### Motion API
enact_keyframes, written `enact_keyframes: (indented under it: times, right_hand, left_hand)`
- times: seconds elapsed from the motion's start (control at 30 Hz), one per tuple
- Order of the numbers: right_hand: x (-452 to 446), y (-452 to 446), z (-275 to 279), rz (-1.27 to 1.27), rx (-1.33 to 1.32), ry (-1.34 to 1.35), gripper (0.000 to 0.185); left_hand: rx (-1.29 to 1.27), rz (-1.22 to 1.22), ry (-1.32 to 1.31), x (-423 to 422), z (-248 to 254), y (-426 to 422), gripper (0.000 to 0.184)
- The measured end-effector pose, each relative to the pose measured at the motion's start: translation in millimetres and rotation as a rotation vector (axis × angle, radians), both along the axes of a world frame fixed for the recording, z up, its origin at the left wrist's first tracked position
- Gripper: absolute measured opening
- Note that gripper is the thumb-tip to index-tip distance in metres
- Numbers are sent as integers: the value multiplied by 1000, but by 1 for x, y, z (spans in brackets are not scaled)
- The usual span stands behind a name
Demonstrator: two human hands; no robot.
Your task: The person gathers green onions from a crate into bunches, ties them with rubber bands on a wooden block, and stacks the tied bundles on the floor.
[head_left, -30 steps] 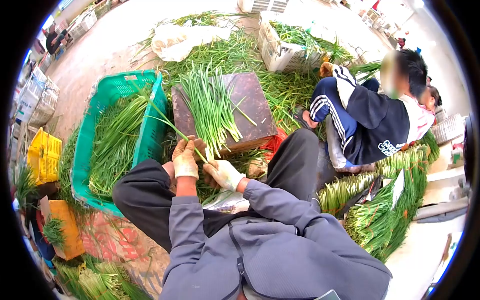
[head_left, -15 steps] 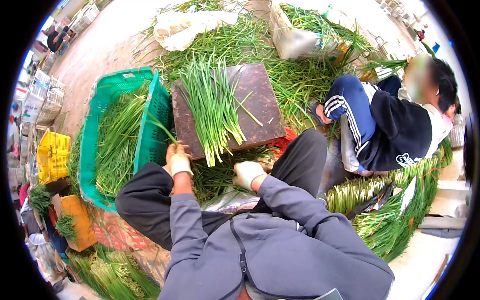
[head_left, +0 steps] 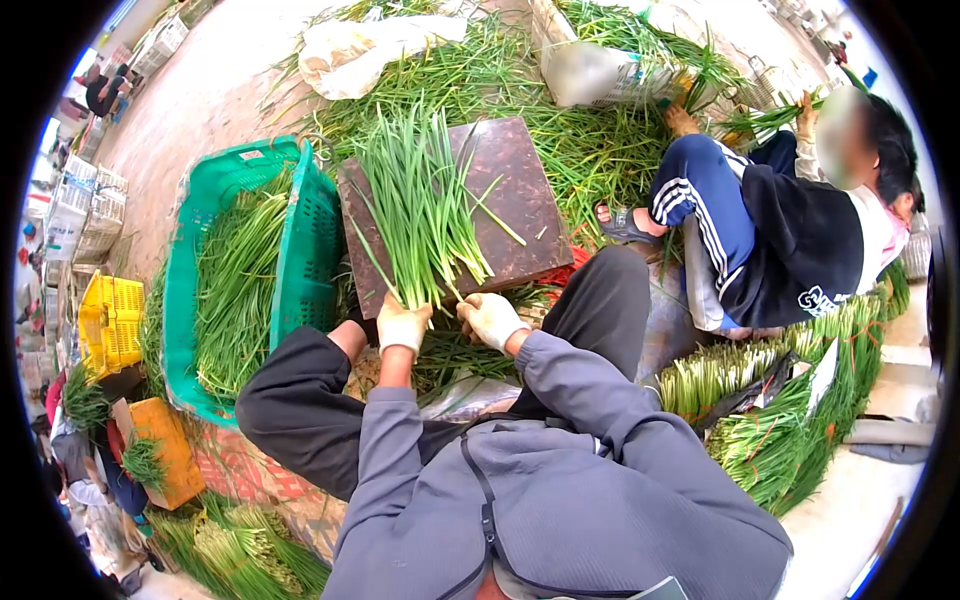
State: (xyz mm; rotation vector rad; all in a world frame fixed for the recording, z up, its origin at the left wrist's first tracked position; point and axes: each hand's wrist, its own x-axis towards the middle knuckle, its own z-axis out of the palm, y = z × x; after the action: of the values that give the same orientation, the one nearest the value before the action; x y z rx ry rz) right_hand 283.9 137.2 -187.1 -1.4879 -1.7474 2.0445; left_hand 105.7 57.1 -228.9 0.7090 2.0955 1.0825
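Long green stalks (head_left: pixel 415 195) lie in a loose pile on a dark square board (head_left: pixel 525 200), their pale ends toward me. My left hand (head_left: pixel 403 325), in a whitish glove, is closed around stalk ends at the pile's lower left, by the board's near edge. Just to the right, my gloved right hand (head_left: pixel 490 319) has its fingers pressed together at the pale ends, on a thin stalk end. The two hands are apart. A green crate (head_left: pixel 290 270) holding more stalks stands left of the board.
A person (head_left: pixel 800 220) sits at the right, holding stalks. Bundled stalks (head_left: pixel 800 430) lie below that person. Loose greens (head_left: pixel 590 150) cover the floor behind the board, near a white crate (head_left: pixel 590 75). A yellow crate (head_left: pixel 112 325) stands far left.
My left hand has moved right and up from beside the green crate to the pile's ends, bringing its stalk there. My right hand has risen to the board's near edge.
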Motion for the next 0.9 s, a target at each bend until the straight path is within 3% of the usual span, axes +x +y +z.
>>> enact_keyframes:
  times: [0.07,0.1,0.13,0.2,0.3,0.33,0.4,0.53,0.57,0.7,0.83,0.9]
  right_hand:
    - [-1,-3,7,-68,-11,43,31]
    - [-3,-4,12,-73,-59,77,31]
    - [-6,-6,15,-76,-107,111,30]
    - [-15,-13,16,-48,-49,110,31]
    - [-30,-22,10,181,373,3,34]
    - [-35,-26,9,278,540,-53,35]
    - [-44,-32,14,426,590,-118,35]
    - [-37,-15,38,595,454,-85,39]
    - [-33,-13,28,465,411,-69,42]
    - [-36,1,18,212,649,-285,28]
    - [-39,7,-16,280,604,-390,32]
    - [-40,2,-7,-73,-68,-172,32]
  left_hand:
    - [66,63,-437,-7,20,-8,44]
    - [-72,28,-461,-13,34,-10,36]
    - [-56,103,-431,-10,37,-14,29]
    - [-130,51,-490,-17,34,-20,27]
    - [31,56,-550,-16,11,-26,27]
    - [66,70,-691,-15,8,-26,29]
    - [114,322,-962,-12,-18,-16,27]
    - [76,144,-675,-6,20,-16,24]
    - [44,161,-698,-12,15,-17,22]
    - [71,249,-741,-13,13,-20,18]
    - [78,277,-771,-20,7,-23,17]
    - [62,283,-783,-22,5,-24,17]
